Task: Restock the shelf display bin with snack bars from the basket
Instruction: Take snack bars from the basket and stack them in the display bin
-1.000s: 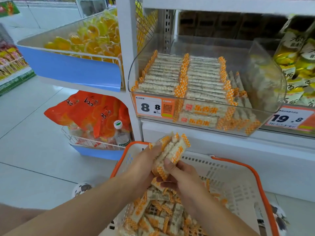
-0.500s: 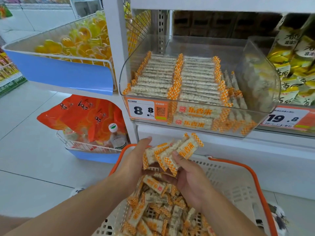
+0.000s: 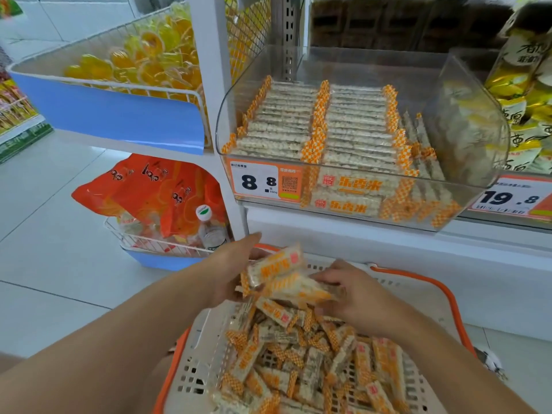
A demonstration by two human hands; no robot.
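Snack bars (image 3: 286, 276) sit bunched between both hands above the basket (image 3: 448, 297): left hand (image 3: 230, 270) and right hand (image 3: 349, 291) each grasp the bundle's ends. Two neat rows already fill the clear display bin (image 3: 466, 138), but its right side looks sparse and many bars remain below

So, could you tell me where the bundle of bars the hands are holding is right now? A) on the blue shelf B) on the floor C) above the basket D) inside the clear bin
C: both hands, left and right, hold the bars above the basket, below the bin.
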